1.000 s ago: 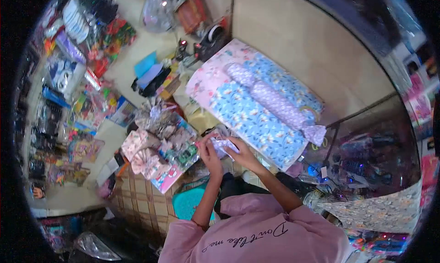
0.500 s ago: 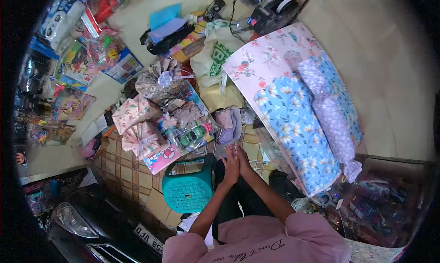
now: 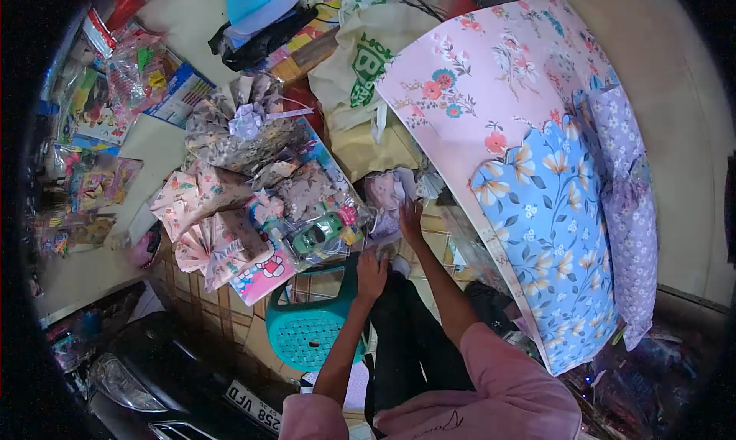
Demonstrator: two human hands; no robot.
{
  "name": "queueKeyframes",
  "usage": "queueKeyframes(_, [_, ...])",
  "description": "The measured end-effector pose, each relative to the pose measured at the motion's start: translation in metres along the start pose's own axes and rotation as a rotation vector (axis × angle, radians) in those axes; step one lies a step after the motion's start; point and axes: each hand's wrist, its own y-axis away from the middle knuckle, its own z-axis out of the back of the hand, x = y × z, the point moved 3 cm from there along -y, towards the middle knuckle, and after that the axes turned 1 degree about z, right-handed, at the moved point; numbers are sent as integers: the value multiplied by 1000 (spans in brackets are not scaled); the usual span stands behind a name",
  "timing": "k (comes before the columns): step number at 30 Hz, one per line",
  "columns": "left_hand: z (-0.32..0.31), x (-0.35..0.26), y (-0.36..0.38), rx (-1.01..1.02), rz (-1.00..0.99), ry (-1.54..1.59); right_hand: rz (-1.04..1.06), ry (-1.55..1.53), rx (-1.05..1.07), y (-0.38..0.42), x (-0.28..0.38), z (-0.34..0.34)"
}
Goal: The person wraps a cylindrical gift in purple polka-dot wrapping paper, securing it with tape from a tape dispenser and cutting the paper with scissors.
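My right hand [image 3: 411, 219] reaches to the right side of a lilac-grey open container [image 3: 386, 227], its fingers closed at the edge. Folded pink and lilac patterned paper [image 3: 381, 188] stands inside it. Just below the container's front is my left hand [image 3: 372, 273], fingers extended and slightly bent, with nothing visible in them. Left of the container, a green toy car [image 3: 318, 233] in clear packaging lies among gifts wrapped in floral paper [image 3: 222, 244]. Under my left forearm stands a teal plastic stool [image 3: 307, 334].
To the right, a large floral board or sheet [image 3: 475, 80] carries a blue floral piece [image 3: 537, 241] and a lilac wrapped bundle [image 3: 629, 233]. A cream bag [image 3: 353, 72] lies behind the container. Packaged toys [image 3: 100, 118] line the left, above a black vehicle [image 3: 169, 371].
My hands were together in front of my lap; they have parted. The right has moved forward to the container, the left slightly down and left. The view has shifted closer.
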Motion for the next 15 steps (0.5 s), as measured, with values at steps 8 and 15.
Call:
queueKeyframes(8, [15,-1,11,37,73,-68,-365,-186,60,49,27,14])
queueKeyframes(15, [74,-129,10,-1,137,413,-223,-974,299,92,136,133])
